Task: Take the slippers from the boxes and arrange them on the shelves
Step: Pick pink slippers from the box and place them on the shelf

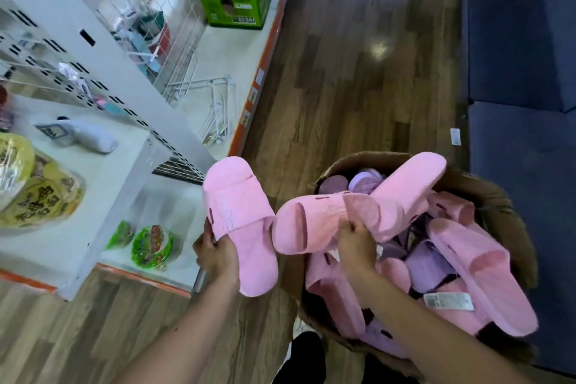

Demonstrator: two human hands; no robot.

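Observation:
My left hand (215,254) grips a pink slipper (238,221) by its side, sole edge toward me, just left of the box. My right hand (358,241) pinches the strap of a second pink slipper (314,221), which is held above the box rim with another pink slipper (408,193) lying against it. The brown cardboard box (498,212) at the right holds several more pink and purple slippers (486,271). The white shelf unit (103,184) stands at the left.
On the shelves sit yellow snack bags (34,187), green noodle bowls (151,246) and a white handheld scanner (84,134). A green carton (237,6) stands on the far low shelf beside wire racks (215,103). Wood floor runs between the shelves and a blue sofa (523,72).

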